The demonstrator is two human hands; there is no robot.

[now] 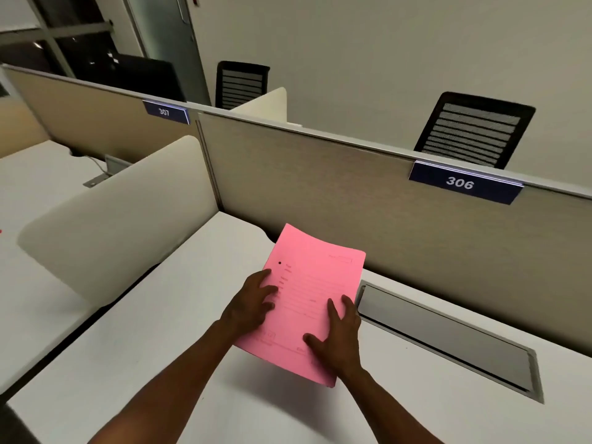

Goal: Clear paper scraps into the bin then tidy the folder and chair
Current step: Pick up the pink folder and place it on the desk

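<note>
A pink folder point(315, 283) with printed lines lies at an angle on the white desk point(153, 341), its far end near the partition. My left hand point(253, 302) rests on its left edge with fingers spread flat on the cover. Over the near right corner lies my right hand point(338, 339), thumb and fingers laid on top. Neither hand curls around the folder. A dark shadow shows under the folder's near edge. No paper scraps or bin are in view.
A grey cable tray lid point(448, 334) is set into the desk right of the folder. Beige partitions point(352, 200) labelled 306 and 307 back the desks; a cream divider point(121, 219) stands at left. Two black chairs point(474, 129) point(242, 84) stand beyond.
</note>
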